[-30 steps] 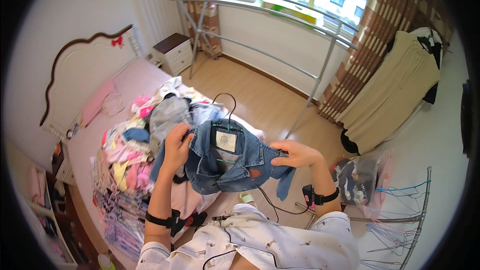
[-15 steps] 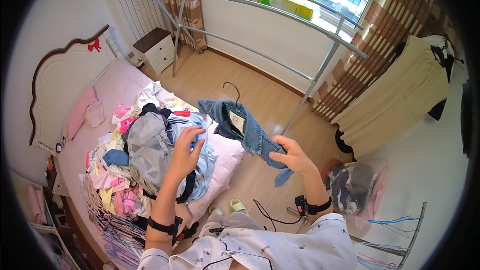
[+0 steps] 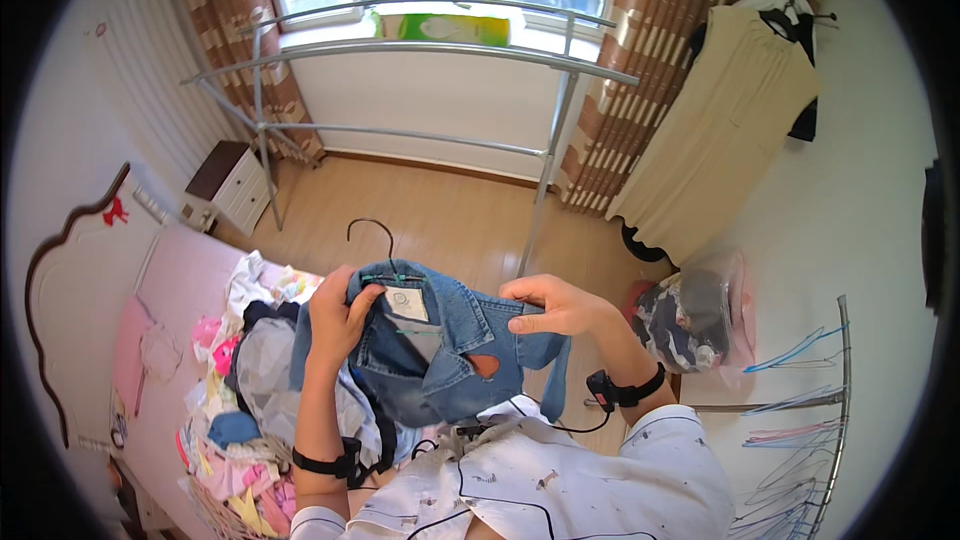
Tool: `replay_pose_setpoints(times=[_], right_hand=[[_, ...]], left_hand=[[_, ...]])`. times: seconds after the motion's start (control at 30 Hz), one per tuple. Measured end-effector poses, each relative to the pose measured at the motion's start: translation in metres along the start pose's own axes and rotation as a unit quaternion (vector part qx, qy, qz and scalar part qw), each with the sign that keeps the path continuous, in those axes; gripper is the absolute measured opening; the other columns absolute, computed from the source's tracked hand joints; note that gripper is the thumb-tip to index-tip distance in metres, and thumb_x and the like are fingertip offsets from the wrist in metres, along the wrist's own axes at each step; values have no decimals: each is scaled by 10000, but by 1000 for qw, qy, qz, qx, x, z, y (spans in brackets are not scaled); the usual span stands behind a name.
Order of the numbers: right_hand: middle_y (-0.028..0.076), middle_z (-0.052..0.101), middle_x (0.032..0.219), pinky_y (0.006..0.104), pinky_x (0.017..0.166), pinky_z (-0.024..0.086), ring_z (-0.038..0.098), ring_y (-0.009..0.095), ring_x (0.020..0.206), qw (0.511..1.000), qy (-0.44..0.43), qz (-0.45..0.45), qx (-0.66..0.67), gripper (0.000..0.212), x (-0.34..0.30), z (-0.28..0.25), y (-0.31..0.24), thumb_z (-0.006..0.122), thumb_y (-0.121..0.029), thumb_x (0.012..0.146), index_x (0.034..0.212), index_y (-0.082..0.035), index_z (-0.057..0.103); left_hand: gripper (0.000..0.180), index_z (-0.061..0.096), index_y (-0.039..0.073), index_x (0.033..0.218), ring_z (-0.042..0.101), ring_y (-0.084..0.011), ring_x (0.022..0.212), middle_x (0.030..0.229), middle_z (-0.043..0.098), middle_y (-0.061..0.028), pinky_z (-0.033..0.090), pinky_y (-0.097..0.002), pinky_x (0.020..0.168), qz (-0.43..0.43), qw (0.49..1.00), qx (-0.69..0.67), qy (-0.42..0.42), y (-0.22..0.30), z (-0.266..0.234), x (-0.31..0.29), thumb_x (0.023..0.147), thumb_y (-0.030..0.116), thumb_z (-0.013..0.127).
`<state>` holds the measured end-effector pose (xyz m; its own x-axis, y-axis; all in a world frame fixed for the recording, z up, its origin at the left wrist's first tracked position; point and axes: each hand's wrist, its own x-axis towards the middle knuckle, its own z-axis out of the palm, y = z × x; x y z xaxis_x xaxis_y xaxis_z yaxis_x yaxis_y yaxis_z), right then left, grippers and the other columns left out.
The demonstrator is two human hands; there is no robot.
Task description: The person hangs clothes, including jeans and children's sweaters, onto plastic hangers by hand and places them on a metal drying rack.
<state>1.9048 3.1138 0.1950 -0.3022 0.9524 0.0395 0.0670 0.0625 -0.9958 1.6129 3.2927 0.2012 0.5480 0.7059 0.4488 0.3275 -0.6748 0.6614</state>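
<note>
Pale wood floor (image 3: 430, 202) spreads out ahead of you; the pink-sheeted bed (image 3: 185, 260) takes up the left side. Beyond, a grey metal rack (image 3: 559, 115) stands in front of the window, its bars bare. On the bed, a mixed heap of clothes (image 3: 275, 365), with greys, whites and pinks uppermost. A long beige garment (image 3: 725, 120) hangs against the wall to your right, just beside the patterned curtain (image 3: 630, 80). White nightstand (image 3: 240, 190), dark-topped, sits near the head of the bed. Low on the right: a clear bag (image 3: 690, 315) packed with dark and light fabric. The denim jacket (image 3: 452, 372) is in mid-air in front of your torso, between your hands, collar away from you and neck opening upward. Its near edge is partly hidden by your shirt (image 3: 540, 470). Your left hand (image 3: 337, 318) pinches the collar side, thumb inside the neck, the other fingers mostly hidden behind the cloth. Your right hand (image 3: 562, 305) pinches the opposite shoulder, thumb lying on the denim, forefinger along its upper edge. A dark hanger hook (image 3: 392, 252) rises from the neck, curving leftward, touching nothing at its tip. Smallest noted: a pale label (image 3: 406, 304) inside the collar, beside your left thumb.
</note>
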Motion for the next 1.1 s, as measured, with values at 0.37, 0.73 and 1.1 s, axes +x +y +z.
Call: replay_pose_setpoints(times=[0.37,0.73,1.1], right_hand=[[42,666,985,282,813,528,623,115,934,913,404,55,28,241,64,-265,82,613,-243,976,1108,-43,637],[91,633,1144,327,906,487,606,193,1020,999,-14,-15,-43,524,175,-372,78,715,-136,867,1330,-8,504],[55,597,820,301,546,481,595,155,612,934,257,-43,244,235,200,-429,95,613,44,873,1081,-30,534]], left_hand=[[303,583,42,789,497,-351,713,732,531,-126,374,-408,662,111,990,91,15,-38,101,156,789,297,746],[250,597,39,863,545,-330,805,803,566,-115,380,-392,785,139,987,79,-13,-63,238,389,828,261,706],[361,595,-4,1206,588,-243,1100,1201,596,-136,473,-333,940,-13,997,-67,28,-88,296,463,977,275,609]])
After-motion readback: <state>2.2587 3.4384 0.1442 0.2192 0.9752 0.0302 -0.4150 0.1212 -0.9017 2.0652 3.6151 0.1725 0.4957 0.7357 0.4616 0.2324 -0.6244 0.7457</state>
